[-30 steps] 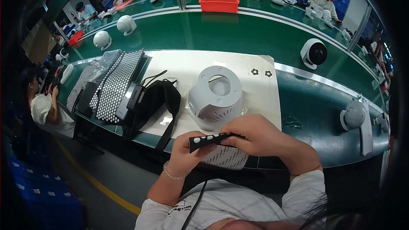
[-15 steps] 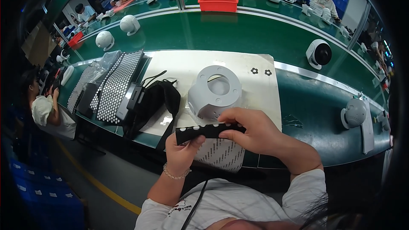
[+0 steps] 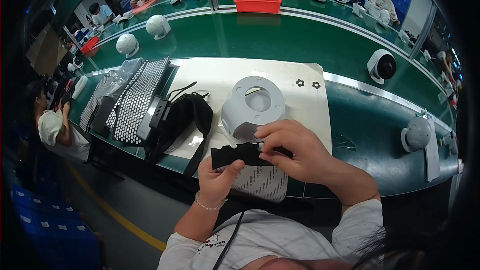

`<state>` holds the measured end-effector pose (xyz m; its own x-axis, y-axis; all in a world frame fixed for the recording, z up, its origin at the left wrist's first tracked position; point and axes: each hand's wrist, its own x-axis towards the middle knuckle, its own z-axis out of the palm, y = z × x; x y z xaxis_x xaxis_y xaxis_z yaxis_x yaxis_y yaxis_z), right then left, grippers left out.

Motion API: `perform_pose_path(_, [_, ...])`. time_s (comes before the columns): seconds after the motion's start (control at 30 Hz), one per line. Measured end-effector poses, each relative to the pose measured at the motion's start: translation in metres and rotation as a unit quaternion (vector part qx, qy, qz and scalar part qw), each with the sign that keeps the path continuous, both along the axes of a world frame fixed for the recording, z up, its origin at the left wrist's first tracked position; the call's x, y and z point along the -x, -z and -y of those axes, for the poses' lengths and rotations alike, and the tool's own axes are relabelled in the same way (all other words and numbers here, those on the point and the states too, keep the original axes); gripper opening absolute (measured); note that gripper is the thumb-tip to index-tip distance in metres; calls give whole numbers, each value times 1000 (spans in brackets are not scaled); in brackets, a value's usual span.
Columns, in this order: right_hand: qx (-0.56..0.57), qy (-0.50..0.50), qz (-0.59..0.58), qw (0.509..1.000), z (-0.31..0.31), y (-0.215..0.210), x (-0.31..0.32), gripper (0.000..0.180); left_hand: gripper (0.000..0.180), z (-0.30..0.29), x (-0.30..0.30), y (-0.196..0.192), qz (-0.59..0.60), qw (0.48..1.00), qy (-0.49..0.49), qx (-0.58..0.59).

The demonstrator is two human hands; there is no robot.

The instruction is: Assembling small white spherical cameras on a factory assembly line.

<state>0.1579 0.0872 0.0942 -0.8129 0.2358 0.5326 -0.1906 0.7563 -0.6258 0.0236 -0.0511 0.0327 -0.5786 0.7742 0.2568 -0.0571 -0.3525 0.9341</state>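
Note:
A black strip (image 3: 235,155) with small white round pieces along its top edge is held between both hands above the table's near edge. My left hand (image 3: 216,179) grips its left end from below. My right hand (image 3: 290,149) pinches its right part, fingertips at a small white piece. Just behind the hands a white dome-shaped housing (image 3: 252,107) with a round hole stands on a white mat (image 3: 220,77). Under the hands lies a white sheet (image 3: 260,182) with dark dots.
A black pouch with straps (image 3: 180,120) and perforated white-dotted black sheets (image 3: 137,97) lie to the left. Two small black flower-shaped pieces (image 3: 307,84) sit on the mat. White round devices (image 3: 382,65) stand on the green belt, a red bin (image 3: 257,2) farther back. Other people work around.
The strip and both hands have risen slightly and shifted left toward the housing; my right fingers have slid along the strip's top edge.

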Motion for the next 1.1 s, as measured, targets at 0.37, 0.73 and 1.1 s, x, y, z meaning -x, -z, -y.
perform_pose_path(0.37, [76, 7, 53, 996, 5, 5, 1, 29, 20, 5, -4, 7, -63, 995, 75, 14])
perform_pose_path(0.73, [-120, -70, -89, 986, 15, 11, 8, 47, 13, -5, -13, 24, -167, 984, 31, 47])
perform_pose_path(1.1, [-143, -70, -151, 976, 12, 0, 8, 40, 16, -5, 3, 7, -144, 990, 5, 14])
